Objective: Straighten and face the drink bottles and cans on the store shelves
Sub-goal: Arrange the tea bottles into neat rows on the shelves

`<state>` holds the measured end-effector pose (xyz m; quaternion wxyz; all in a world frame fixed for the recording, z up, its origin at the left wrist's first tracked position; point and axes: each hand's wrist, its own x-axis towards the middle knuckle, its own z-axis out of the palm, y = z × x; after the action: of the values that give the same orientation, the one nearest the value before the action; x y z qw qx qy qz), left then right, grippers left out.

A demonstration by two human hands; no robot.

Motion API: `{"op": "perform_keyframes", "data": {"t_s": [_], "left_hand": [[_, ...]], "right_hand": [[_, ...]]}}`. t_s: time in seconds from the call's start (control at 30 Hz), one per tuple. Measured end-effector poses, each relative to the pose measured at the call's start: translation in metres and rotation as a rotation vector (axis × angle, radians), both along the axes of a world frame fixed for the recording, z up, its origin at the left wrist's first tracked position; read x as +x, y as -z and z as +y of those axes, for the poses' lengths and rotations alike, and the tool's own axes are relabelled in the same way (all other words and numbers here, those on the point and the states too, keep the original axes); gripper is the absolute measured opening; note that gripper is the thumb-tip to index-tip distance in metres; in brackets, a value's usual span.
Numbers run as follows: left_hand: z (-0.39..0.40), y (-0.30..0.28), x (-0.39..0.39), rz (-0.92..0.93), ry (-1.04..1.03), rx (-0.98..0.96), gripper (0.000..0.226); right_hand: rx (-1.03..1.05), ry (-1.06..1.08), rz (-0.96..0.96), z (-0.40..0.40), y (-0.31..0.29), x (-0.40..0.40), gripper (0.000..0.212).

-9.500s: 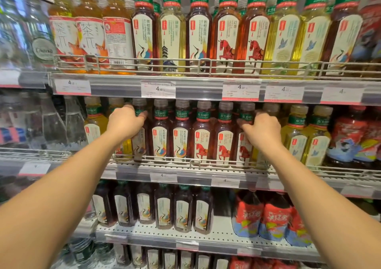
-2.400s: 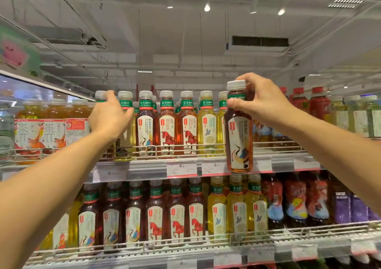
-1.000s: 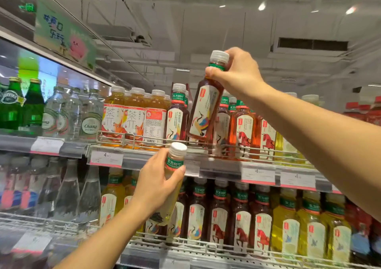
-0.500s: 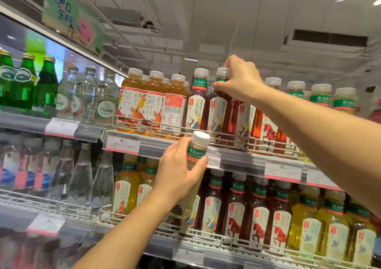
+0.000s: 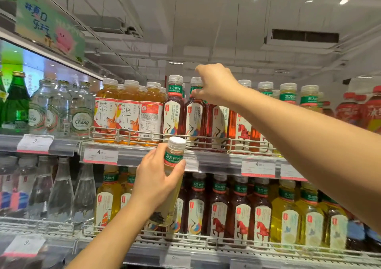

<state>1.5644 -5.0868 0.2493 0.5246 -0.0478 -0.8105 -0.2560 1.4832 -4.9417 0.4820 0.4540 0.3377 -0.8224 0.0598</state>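
My left hand (image 5: 156, 178) grips a pale yellow tea bottle (image 5: 172, 165) with a white cap and green neck band, held upright in front of the price rail of the upper shelf (image 5: 216, 161). My right hand (image 5: 214, 83) reaches up to that shelf and pinches the neck of a dark tea bottle (image 5: 194, 122) with a crane label, which stands upright in the front row beside another dark bottle (image 5: 174, 112). Red-brown bottles with horse labels (image 5: 244, 128) stand to its right.
Orange tea bottles (image 5: 127, 114) and clear glass water bottles (image 5: 82, 112) stand left on the upper shelf. The lower shelf (image 5: 226, 246) holds yellow, dark and horse-label bottles behind a wire rail. Red bottles (image 5: 358, 108) are at far right.
My right hand has set the dark bottle down upright into the front row of the upper shelf and still holds its neck. My left hand keeps the pale bottle, raised slightly.
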Motion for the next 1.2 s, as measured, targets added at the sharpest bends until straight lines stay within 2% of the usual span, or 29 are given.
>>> {"op": "perform_keyframes", "data": {"t_s": [0.07,0.17,0.3,0.37,0.47,0.57,0.7,0.8,0.9,0.97,1.07,1.13,1.2], "left_hand": [[0.001,-0.003,0.002,-0.01,-0.011,0.001,0.033],[0.009,-0.013,0.006,-0.003,-0.023,0.053,0.028],[0.046,-0.025,0.01,0.053,0.031,0.146,0.024],[0.072,-0.031,0.009,0.044,0.178,0.225,0.023],[0.113,-0.045,0.0,-0.058,0.49,0.458,0.021],[0.157,-0.054,-0.01,-0.103,0.69,0.568,0.021],[0.211,-0.063,-0.021,-0.09,0.757,0.527,0.024],[0.244,-0.071,-0.032,-0.096,0.762,0.474,0.031],[0.266,-0.078,-0.037,-0.101,0.729,0.281,0.045],[0.27,-0.077,-0.041,-0.063,0.717,0.188,0.043],[0.262,-0.064,-0.054,-0.034,0.522,-0.033,0.046],[0.254,-0.049,-0.068,-0.085,0.366,-0.197,0.056],[0.245,-0.035,-0.077,-0.17,0.298,-0.29,0.065]], "right_hand": [[0.009,-0.058,0.055,0.018,0.008,0.016,0.039],[0.044,-0.148,0.026,0.051,0.033,0.038,0.027],[0.137,-0.232,-0.226,0.092,0.083,0.053,0.035],[0.148,-0.288,-0.398,0.112,0.109,0.058,0.052],[0.095,-0.371,-0.599,0.144,0.143,0.058,0.075],[-0.065,-0.372,-0.596,0.174,0.166,0.055,0.088],[-0.267,-0.372,-0.567,0.218,0.172,0.044,0.078],[-0.321,-0.385,-0.56,0.252,0.166,0.036,0.072],[-0.367,-0.397,-0.529,0.287,0.16,0.029,0.072],[-0.438,-0.412,-0.499,0.309,0.156,0.021,0.073],[-0.594,-0.453,-0.487,0.333,0.143,0.0,0.072],[-0.701,-0.49,-0.486,0.343,0.13,-0.014,0.065],[-0.773,-0.469,-0.411,0.35,0.115,-0.025,0.063]]}}
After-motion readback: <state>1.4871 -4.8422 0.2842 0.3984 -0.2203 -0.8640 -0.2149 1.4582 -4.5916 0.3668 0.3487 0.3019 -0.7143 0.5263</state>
